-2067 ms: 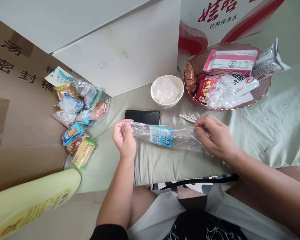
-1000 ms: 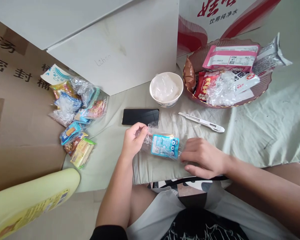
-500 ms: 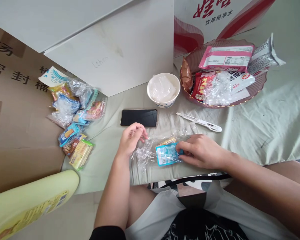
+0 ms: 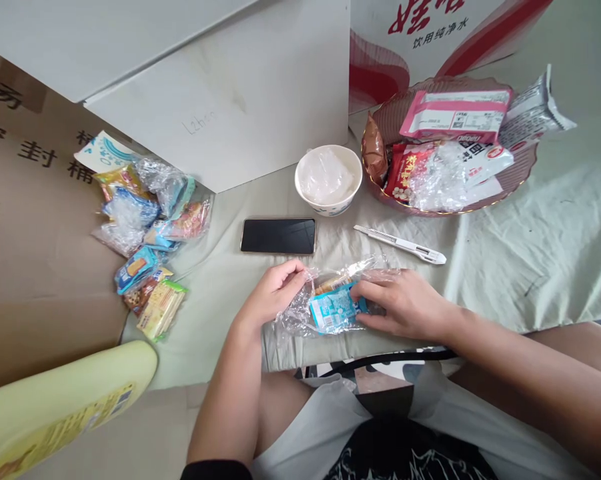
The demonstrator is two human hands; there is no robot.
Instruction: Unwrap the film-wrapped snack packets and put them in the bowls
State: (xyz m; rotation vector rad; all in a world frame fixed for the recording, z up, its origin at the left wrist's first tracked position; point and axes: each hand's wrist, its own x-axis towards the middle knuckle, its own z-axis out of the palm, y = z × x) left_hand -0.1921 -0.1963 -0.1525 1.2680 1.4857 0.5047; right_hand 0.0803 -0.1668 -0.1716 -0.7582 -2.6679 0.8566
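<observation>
Apparently things stood part-way: clear film (image 4: pixel 296 321) lay rumpled and not closed about the blue packet (image 4: pixel 330 313) on the cloth-covered bench (image 4: pixel 515 267), while several heaped packets (image 4: pixel 130 217) sat at the left. On the left hand (image 4: pixel 276 293), the fingers were pinched together on the film; on the right hand (image 4: pixel 407 303), half bent, they gripped the packet's right end. Beyond were a phone (image 4: pixel 278 236), white cutter (image 4: pixel 400 245), bowl (image 4: pixel 333 207) and ribbed dish (image 4: pixel 526 170), backed by a white box (image 4: pixel 260 100) and brown carton (image 4: pixel 45 260).

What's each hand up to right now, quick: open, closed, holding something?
Left hand: closed, apparently pinching the edge of the clear plastic wrap.
Right hand: partly curled over the blue packet; gripping or just resting, I can't tell.
</observation>
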